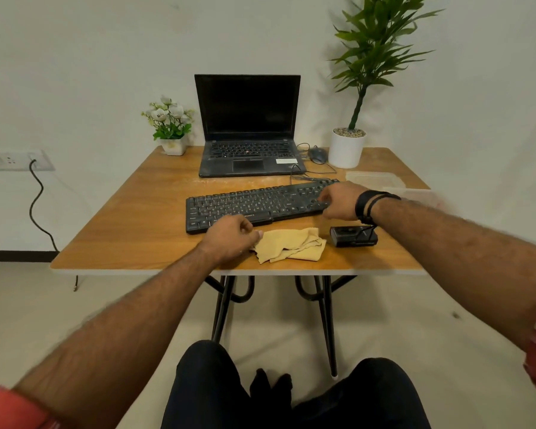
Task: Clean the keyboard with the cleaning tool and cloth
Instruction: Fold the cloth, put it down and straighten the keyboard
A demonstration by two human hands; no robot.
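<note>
A black keyboard [254, 204] lies slanted across the middle of the wooden table [130, 230]. In front of it sits a crumpled yellow cloth [291, 247]. My left hand [231, 236] has its fingers curled at the cloth's left edge, by the keyboard's front rim, and seems to pinch that edge. My right hand [341, 201] rests on the keyboard's right end with fingers bent over the keys. A small black cleaning tool [353, 236] lies on the table right of the cloth, under my right wrist.
At the back stand an open black laptop [249, 131], a mouse [317, 154] with cable, a small flower pot [172, 125] and a tall plant in a white pot [347, 147]. A clear plastic container [375, 179] sits at the right edge.
</note>
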